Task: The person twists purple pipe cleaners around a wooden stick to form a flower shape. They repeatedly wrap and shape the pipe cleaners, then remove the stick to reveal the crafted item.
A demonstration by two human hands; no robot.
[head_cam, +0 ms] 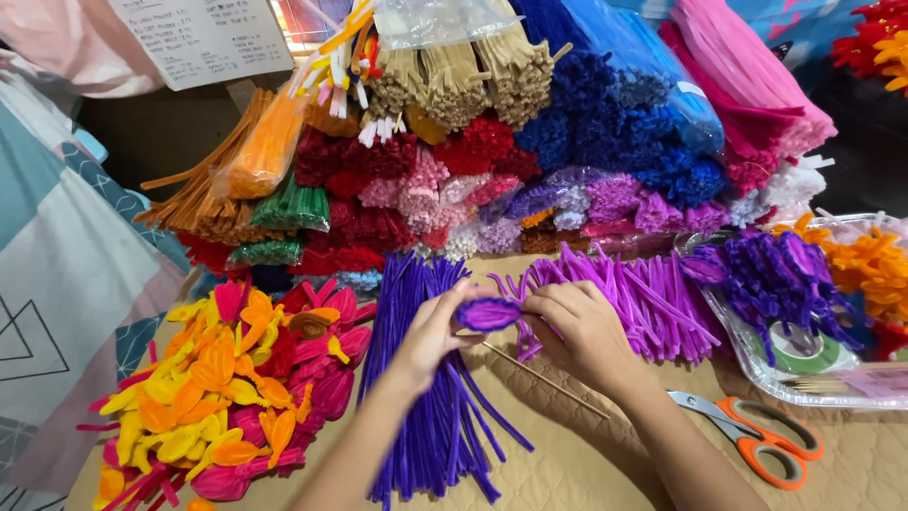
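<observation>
My left hand (430,331) and my right hand (579,326) meet over the table and together pinch a small purple leaf-shaped piece of bent pipe cleaner (488,313). Under my left hand lies a long bundle of dark purple pipe cleaners (430,416). Behind my right hand spreads a pile of lighter violet pipe cleaners (643,293). A thin wooden stick (549,380) lies on the table just below my hands.
Finished pipe-cleaner flowers in yellow, orange and pink (227,388) are heaped at the left. Orange-handled scissors (757,435) lie at the right by a clear tray (747,364) with purple petals and green tape. Bundled pipe cleaners of many colours (492,142) are stacked behind.
</observation>
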